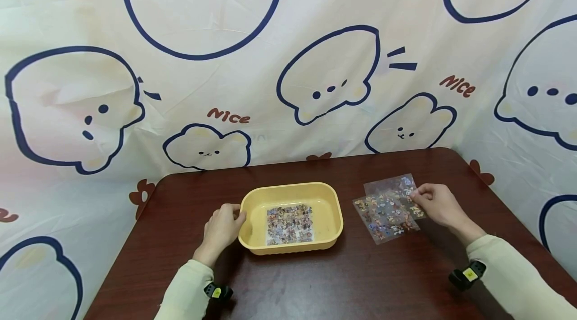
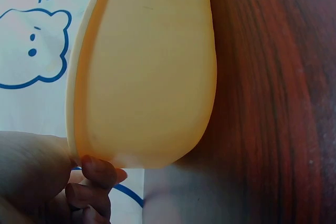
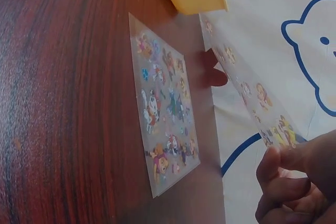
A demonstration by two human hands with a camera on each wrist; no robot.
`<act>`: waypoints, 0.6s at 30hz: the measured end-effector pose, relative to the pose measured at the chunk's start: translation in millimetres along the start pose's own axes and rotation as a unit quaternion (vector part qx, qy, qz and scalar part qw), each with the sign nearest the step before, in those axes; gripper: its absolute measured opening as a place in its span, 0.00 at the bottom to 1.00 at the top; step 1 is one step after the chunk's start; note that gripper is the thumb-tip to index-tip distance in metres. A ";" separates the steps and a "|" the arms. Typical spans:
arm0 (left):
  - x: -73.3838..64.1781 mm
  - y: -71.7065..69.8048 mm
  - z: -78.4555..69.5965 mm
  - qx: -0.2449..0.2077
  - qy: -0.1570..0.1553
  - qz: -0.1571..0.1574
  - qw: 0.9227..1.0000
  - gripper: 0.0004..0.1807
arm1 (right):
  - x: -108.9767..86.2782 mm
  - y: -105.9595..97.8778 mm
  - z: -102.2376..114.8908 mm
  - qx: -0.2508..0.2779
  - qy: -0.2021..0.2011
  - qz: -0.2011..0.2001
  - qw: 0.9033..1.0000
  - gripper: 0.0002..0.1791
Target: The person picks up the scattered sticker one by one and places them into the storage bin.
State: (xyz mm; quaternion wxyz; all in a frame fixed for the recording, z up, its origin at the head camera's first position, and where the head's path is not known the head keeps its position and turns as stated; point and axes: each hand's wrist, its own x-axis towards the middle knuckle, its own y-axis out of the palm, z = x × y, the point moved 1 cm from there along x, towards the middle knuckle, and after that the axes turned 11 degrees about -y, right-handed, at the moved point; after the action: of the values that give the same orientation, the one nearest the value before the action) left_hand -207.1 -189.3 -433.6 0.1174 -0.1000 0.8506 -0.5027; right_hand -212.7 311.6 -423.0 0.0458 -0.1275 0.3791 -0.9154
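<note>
My left hand [image 1: 221, 230] grips the left end of a yellow plastic tray [image 1: 293, 250], thumb and fingers at its rim. The left wrist view shows the outer wall of the tray [image 2: 152, 77] with the fingers at its lower corner. Inside the tray lie clear sticker sheets [image 1: 289, 225] with small colourful figures. My right hand [image 1: 439, 205] pinches the edge of another clear sticker sheet [image 3: 247, 85], raised at a slant in the right wrist view. Beneath it, a similar sticker sheet [image 3: 168, 108] lies on the table to the right of the tray.
The dark brown wooden table [image 1: 288, 285] has rounded far corners. A white cloth [image 1: 324, 124] with blue cartoon outlines hangs behind the table and along its sides. Each wrist wears a black strap [image 1: 469, 275] with a yellow patch.
</note>
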 end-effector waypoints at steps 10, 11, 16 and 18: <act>0.6 -0.1 -0.8 -0.001 -0.001 0.001 1.000 0.20 | -0.8 -1.1 6.9 -0.002 -0.013 -0.008 1.000 0.15; 0.7 -0.1 -1.0 -0.001 -0.001 0.001 1.000 0.20 | -0.8 -1.0 7.1 -0.001 -0.013 -0.008 1.000 0.15; 1.0 -0.4 -1.3 -0.001 0.000 0.000 1.000 0.20 | 1.0 -1.3 9.7 0.005 -0.013 -0.005 1.000 0.15; 1.0 -0.8 -1.1 -0.001 -0.001 0.000 1.000 0.20 | 2.0 -1.5 11.5 0.008 -0.015 -0.003 1.000 0.15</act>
State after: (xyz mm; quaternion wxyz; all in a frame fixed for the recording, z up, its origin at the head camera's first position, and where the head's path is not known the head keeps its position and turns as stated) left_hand -208.3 -189.0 -432.5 0.1180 -0.1001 0.8508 -0.5022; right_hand -211.5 304.4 -413.7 0.0495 -0.1421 0.3702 -0.9167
